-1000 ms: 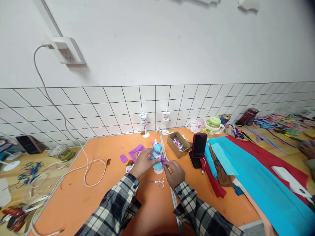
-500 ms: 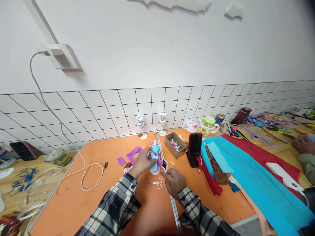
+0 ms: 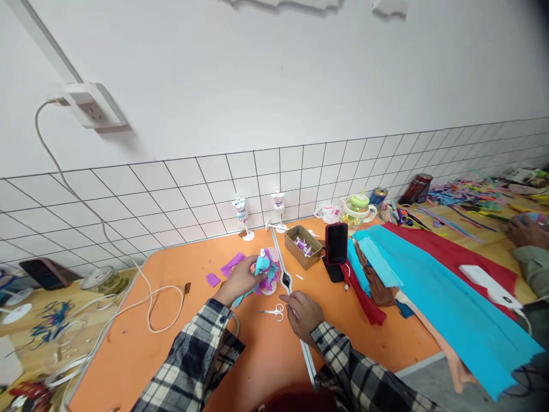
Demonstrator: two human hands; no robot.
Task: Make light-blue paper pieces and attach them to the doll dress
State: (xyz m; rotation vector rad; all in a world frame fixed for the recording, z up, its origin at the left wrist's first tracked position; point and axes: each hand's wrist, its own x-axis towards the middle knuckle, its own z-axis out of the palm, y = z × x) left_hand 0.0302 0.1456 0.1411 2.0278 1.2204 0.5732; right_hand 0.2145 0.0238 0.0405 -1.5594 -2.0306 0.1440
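Note:
Dressed in turquoise and purple fabric, a small mannequin (image 3: pixel 266 270) leans toward the wearer near the table's centre. My left hand (image 3: pixel 241 279) is closed around its left side, with a turquoise strip hanging below the fingers. To the right and nearer, my right hand (image 3: pixel 302 312) is held apart from the mannequin, its fingers curled and the index pointing left; whether a small thing is in it cannot be made out. White-handled scissors (image 3: pixel 278 312) lie between the hands. Purple fabric pieces (image 3: pixel 233 264) rest beyond my left hand.
Two white mannequins (image 3: pixel 242 218) (image 3: pixel 278 209) stand by the wall. Right of centre are a cardboard box (image 3: pixel 303 257), a propped phone (image 3: pixel 337 243) and a jug (image 3: pixel 357 212). Large blue fabric (image 3: pixel 433 280) covers the right side. A cable (image 3: pixel 150 303) loops at left. Another person's hand (image 3: pixel 525 230) shows far right.
The mannequin in my left hand has tipped toward me, and its skirt now spreads out behind. A turquoise strip shows below my left hand. The view has shifted slightly.

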